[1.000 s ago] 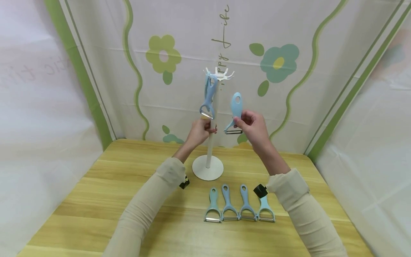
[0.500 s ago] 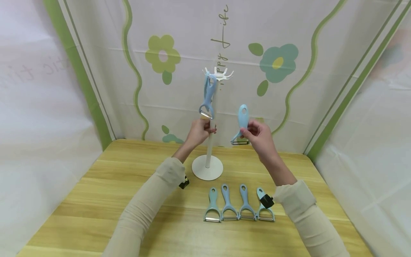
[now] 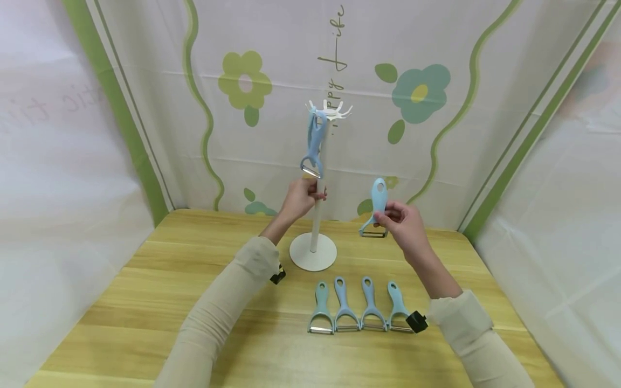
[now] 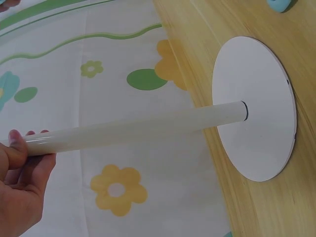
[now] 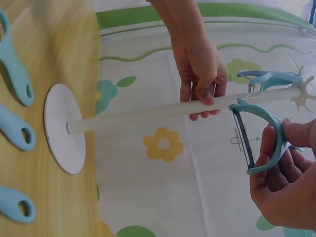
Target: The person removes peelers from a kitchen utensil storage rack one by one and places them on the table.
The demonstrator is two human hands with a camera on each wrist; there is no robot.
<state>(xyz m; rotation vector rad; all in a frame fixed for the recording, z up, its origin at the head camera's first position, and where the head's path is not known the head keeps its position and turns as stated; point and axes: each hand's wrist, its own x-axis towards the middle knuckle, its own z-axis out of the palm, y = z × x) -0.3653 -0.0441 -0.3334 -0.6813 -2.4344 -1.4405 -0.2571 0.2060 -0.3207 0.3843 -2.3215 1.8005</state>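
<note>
Hands (image 3: 299,198) (image 3: 406,223) partly hide peeler (image 3: 379,198); pole (image 3: 316,222) likewise.

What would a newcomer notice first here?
Probably the white stand, gripped by the left hand, with blue peelers hanging from its top. Then the light-blue peeler in the right hand, and the row of four peelers on the table before the stand.

The held peeler (image 3: 379,197) is pale blue; the stand (image 3: 317,220) white; the backdrop (image 3: 291,64) flowered.
</note>
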